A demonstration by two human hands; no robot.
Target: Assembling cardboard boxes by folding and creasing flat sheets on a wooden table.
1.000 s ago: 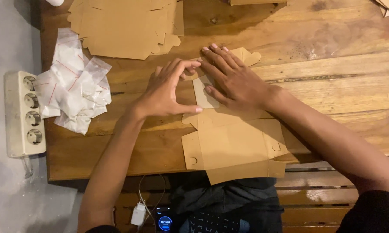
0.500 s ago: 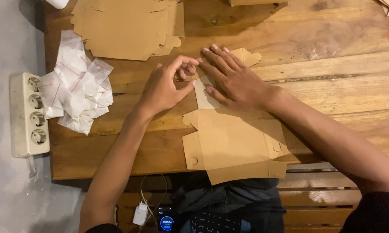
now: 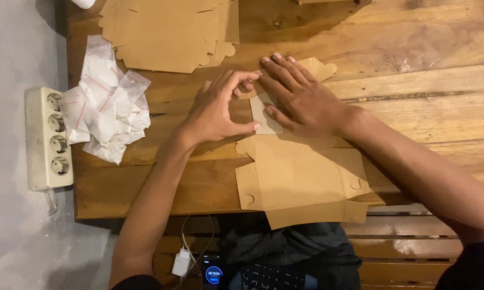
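Both hands (image 3: 263,104) w/ grip spread, flat on brown cardboard box blank (image 3: 301,177), clear bags (image 3: 105,110) left.

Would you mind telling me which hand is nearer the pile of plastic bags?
Left. The left hand is just right of the bags; the right hand lies farther right.

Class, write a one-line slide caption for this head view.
Left hand and right hand press a flat brown cardboard box blank on a wooden table.
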